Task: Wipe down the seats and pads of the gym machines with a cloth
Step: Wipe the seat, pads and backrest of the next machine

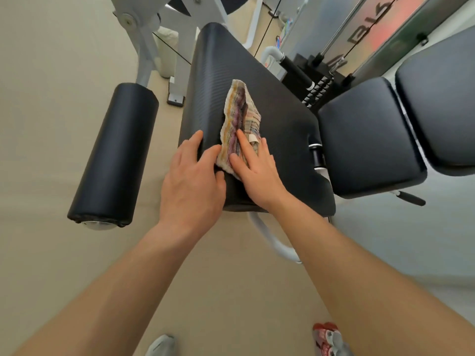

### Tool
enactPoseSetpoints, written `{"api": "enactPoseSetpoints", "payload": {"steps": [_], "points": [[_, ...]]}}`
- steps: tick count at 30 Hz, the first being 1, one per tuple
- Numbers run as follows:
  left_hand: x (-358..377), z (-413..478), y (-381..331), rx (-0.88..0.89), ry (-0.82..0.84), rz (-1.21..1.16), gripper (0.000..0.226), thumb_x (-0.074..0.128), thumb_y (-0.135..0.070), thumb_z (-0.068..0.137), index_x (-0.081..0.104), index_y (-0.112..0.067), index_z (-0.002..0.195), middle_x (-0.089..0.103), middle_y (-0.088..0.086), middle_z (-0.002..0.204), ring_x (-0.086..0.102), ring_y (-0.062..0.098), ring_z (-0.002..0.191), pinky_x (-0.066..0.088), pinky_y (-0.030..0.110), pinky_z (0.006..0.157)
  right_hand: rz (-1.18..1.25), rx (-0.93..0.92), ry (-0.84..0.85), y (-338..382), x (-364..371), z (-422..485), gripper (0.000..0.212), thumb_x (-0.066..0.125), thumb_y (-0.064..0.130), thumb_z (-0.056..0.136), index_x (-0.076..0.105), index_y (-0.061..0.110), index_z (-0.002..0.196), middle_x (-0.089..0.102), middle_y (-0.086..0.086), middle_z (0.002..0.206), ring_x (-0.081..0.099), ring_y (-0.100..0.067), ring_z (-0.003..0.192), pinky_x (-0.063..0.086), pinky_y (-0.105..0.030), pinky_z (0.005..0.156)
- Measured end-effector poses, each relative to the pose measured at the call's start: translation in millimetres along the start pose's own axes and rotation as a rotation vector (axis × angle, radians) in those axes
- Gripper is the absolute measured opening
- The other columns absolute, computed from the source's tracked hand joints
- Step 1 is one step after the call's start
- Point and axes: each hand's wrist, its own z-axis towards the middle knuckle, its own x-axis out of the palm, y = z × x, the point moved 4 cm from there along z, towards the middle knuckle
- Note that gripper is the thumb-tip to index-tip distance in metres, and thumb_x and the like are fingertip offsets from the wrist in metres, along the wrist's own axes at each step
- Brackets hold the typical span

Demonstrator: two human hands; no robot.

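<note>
Black ribbed seat pad (277,104) of a gym machine, crumpled striped cloth (240,116) lying on its top.

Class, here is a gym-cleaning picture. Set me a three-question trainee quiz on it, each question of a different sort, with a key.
1. True or false: the cloth lies on the roller pad.
2. Which hand presses flat on the cloth? A left hand B right hand
3. Fill in: the left hand's fingers curl over the ___ edge of the seat pad.

Key: 1 false, it lies on the seat pad; 2 B; 3 left.
</note>
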Motion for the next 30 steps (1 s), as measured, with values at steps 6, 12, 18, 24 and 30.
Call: {"api": "enactPoseSetpoints", "payload": {"steps": [6,12,18,24,30], "points": [[3,-39,-8,0.067,-0.028,0.140,0.048,0.056,-0.013,0.092,0.054,-0.015,0.140,0.036,0.009,0.158,0.030,0.030,0.146,0.031,0.045,0.117,-0.027,0.010,0.045,-8,3,-19,0.059,0.026,0.053,0.105,0.007,0.041,0.159,-0.002,-0.001,0.170,-0.015,-0.022,0.155,-0.006,-0.052,0.123],[19,-52,-33,0.052,-0.021,0.360,0.045,0.052,-0.023,0.091,0.056,-0.011,0.134,0.038,0.011,0.156,0.024,0.034,0.148,0.018,0.054,0.118,-0.133,0.196,0.114,-81,-18,-34,0.062,0.021,0.054,0.105,-0.001,0.037,0.160,-0.004,-0.004,0.170,-0.013,-0.027,0.155,0.000,-0.053,0.124],[68,-32,-58,0.149,0.013,0.514,0.040,0.049,-0.027,0.094,0.060,-0.011,0.129,0.043,0.009,0.153,0.025,0.031,0.148,0.005,0.054,0.120,-0.148,0.283,0.038,-129,-27,16,0.064,0.015,0.056,0.104,-0.005,0.032,0.160,-0.007,-0.010,0.169,-0.013,-0.029,0.155,-0.003,-0.052,0.123],[116,26,-93,0.155,0.051,0.600,0.044,0.046,-0.028,0.093,0.058,-0.012,0.132,0.042,0.008,0.153,0.026,0.029,0.148,0.004,0.056,0.119,-0.085,0.258,-0.035,-165,-51,75,0.068,0.017,0.059,0.102,-0.003,0.030,0.160,-0.006,-0.009,0.169,-0.014,-0.027,0.155,-0.006,-0.048,0.123],[152,105,-122,0.142,0.083,0.661,0.047,0.045,-0.029,0.093,0.054,-0.013,0.137,0.042,0.009,0.151,0.028,0.029,0.145,0.008,0.055,0.119,-0.065,0.210,-0.084,-181,-70,127,0.072,0.021,0.062,0.101,0.001,0.029,0.161,-0.002,-0.012,0.169,-0.013,-0.029,0.155,-0.007,-0.048,0.124]]}}
